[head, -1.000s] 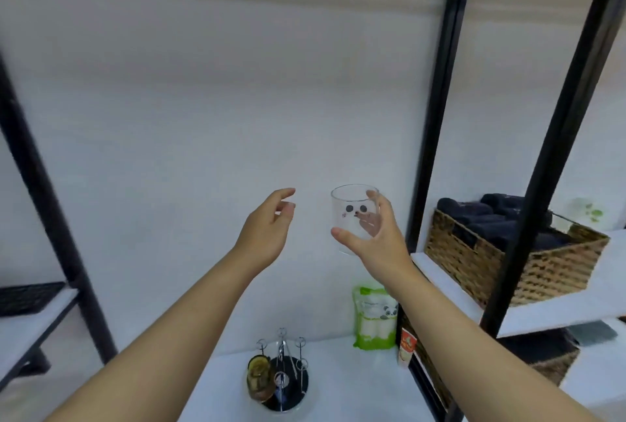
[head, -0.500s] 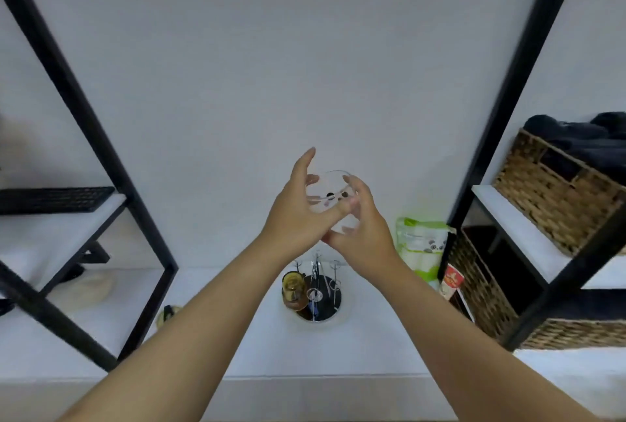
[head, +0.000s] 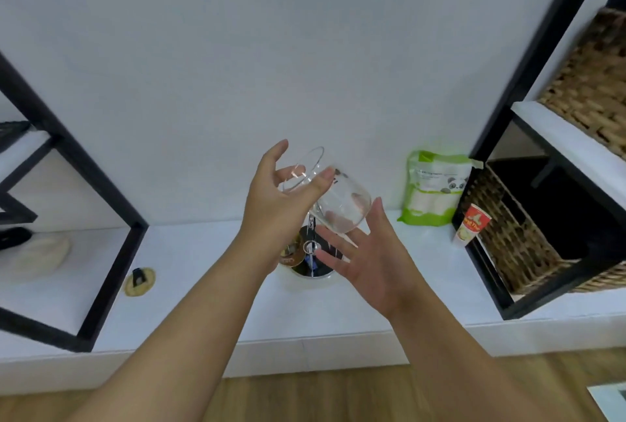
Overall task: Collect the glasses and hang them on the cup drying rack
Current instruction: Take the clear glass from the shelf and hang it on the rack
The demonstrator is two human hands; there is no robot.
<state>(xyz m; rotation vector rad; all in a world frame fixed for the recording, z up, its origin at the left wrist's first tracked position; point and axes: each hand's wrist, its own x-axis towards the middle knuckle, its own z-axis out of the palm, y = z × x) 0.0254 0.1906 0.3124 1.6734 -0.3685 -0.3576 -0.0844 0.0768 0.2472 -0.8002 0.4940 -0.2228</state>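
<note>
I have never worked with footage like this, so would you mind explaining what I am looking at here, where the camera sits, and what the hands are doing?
There is no machine here: a person wears a wide-angle camera on the head, looking forward and down at their own bare arms. The left hand grips a clear glass near its rim, tipped on its side. The right hand is open, fingers spread just under the glass. Below them, on the white shelf, stands the cup drying rack, with an amber glass already on it. Farther right are a green packet, a small red cup and a wicker basket.
</note>
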